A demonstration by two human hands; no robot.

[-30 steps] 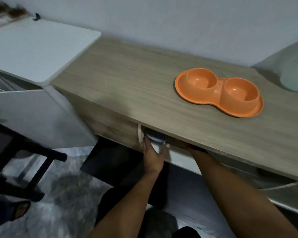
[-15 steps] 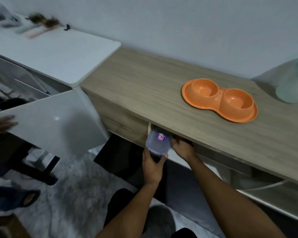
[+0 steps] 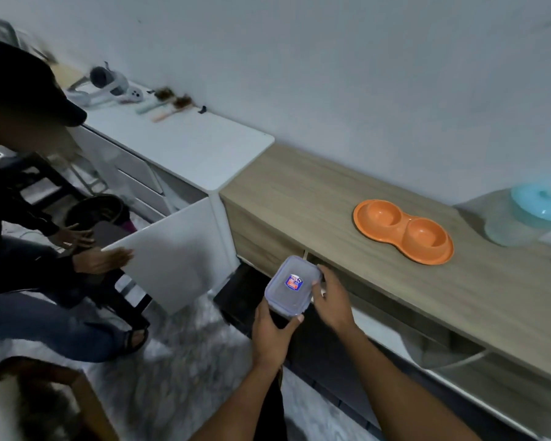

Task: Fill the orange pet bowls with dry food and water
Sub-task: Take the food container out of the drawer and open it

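The orange double pet bowl (image 3: 403,230) lies on the wooden counter (image 3: 299,198), both cups bare. In front of the counter's edge I hold a small clear plastic container (image 3: 291,283) with a lid that bears a red and blue sticker. My left hand (image 3: 272,334) grips its near end from below, thumb on the lid's edge. My right hand (image 3: 333,302) holds its right side with curled fingers. What is inside the container cannot be made out.
A frosted jar with a light blue lid (image 3: 527,218) stands at the counter's far right. A white cabinet (image 3: 185,144) with an open door (image 3: 172,256) adjoins on the left. Another person (image 3: 23,237) crouches at the left by that door. An open shelf (image 3: 395,316) runs under the counter.
Both hands have drawn the container out from the shelf under the counter and lifted it toward me. The view has swung left and back, bringing the crouching person into sight.
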